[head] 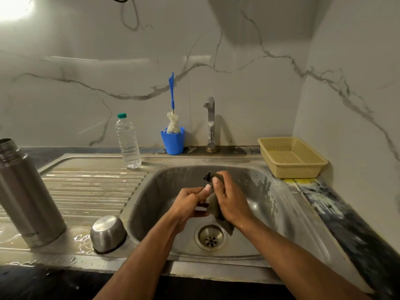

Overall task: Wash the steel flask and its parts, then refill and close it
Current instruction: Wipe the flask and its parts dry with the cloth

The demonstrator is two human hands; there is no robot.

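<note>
The steel flask [26, 198] stands upright and open-topped on the wet drainboard at the left. Its steel cup-cap [108, 233] rests upside down near the sink's front-left corner. Over the sink basin [259, 202], my right hand [229, 202] is closed on a dark grey-green scrub cloth [214, 204], which hangs down toward the drain [211, 237]. My left hand [188, 204] is closed around a small dark part, mostly hidden by the fingers, and its thumb presses against the cloth. Both hands touch each other at mid-basin.
A tap [210, 124] stands behind the basin with no water running. Along the back are a clear plastic bottle [128, 141] and a blue cup [173, 140] holding a blue-handled bottle brush [172, 118]. A beige plastic basket [292, 156] sits at the right.
</note>
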